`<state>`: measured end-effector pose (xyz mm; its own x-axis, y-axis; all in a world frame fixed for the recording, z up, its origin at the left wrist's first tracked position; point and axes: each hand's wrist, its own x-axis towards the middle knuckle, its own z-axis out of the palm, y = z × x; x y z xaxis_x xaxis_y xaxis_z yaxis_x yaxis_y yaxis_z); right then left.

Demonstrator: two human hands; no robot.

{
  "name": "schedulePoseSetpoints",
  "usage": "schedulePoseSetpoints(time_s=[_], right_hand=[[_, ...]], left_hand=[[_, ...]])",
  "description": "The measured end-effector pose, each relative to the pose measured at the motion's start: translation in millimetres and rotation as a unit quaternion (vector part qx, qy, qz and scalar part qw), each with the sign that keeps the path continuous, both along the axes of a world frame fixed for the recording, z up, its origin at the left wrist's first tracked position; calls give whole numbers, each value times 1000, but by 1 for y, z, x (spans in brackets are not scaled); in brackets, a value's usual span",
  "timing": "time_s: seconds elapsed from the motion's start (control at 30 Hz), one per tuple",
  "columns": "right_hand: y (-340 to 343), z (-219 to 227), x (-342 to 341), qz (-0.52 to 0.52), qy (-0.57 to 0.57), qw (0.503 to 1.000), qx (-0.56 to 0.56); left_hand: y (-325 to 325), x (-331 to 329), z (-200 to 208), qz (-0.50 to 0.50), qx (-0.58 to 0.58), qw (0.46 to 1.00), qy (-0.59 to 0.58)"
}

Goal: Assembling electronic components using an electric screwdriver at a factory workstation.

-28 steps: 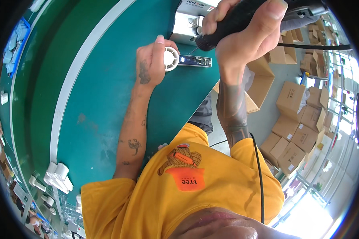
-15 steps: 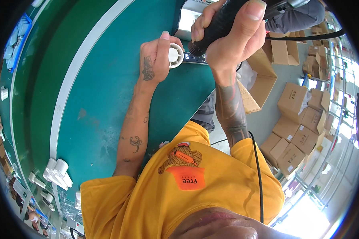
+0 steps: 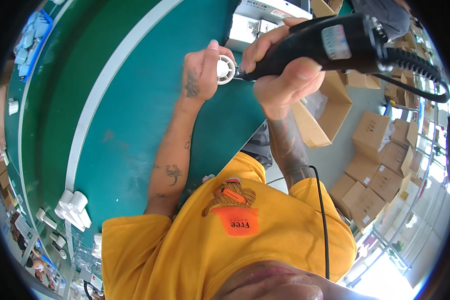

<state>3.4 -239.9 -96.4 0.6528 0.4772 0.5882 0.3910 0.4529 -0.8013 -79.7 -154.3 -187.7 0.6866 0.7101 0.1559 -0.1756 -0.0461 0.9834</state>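
My left hand (image 3: 201, 71) is closed on a white round part with a spoked rim (image 3: 225, 70), thumb laid along its edge. Its far end is hidden by the fingers. My right hand (image 3: 285, 77) is wrapped round a black electric screwdriver (image 3: 312, 46), which has a coiled cord at its rear. The screwdriver lies slanted, its front end beside the right edge of the round part. Whether the bit touches the part I cannot tell. Both hands are above the green tabletop (image 3: 130, 135).
A white-and-black box-shaped unit (image 3: 249, 27) stands beyond my hands. An open carton (image 3: 330, 112) and stacked cartons (image 3: 367, 175) are on the floor at right. White tubular parts (image 3: 74, 207) lie at left, and a blue bin (image 3: 35, 45) stands far left. A black cable (image 3: 325, 220) crosses my shirt.
The screwdriver has swung lower and more level, and its front end has come close to the round part. My left hand, still holding the part, appears slightly farther right.
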Motion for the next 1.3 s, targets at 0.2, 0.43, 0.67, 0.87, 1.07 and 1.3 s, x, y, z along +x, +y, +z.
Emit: schedulePoseSetpoints(time_s=[0.2,0.43,0.67,0.87,1.07,1.3], right_hand=[[-38,2,6,22,114,993,18],[-75,-32,16,-83,107,989,54],[-84,-32,15,106,156,980,70],[-42,24,52,44,139,976,161],[24,68,57,-33,44,997,55],[34,60,55,-29,12,999,32]], left_hand=[[15,-27,5,17,14,999,33],[165,-139,-5,499,35,859,111],[325,-241,-34,706,73,673,211],[171,-110,5,636,218,735,87],[18,10,-7,429,24,900,-78],[13,18,-11,324,16,938,-125]])
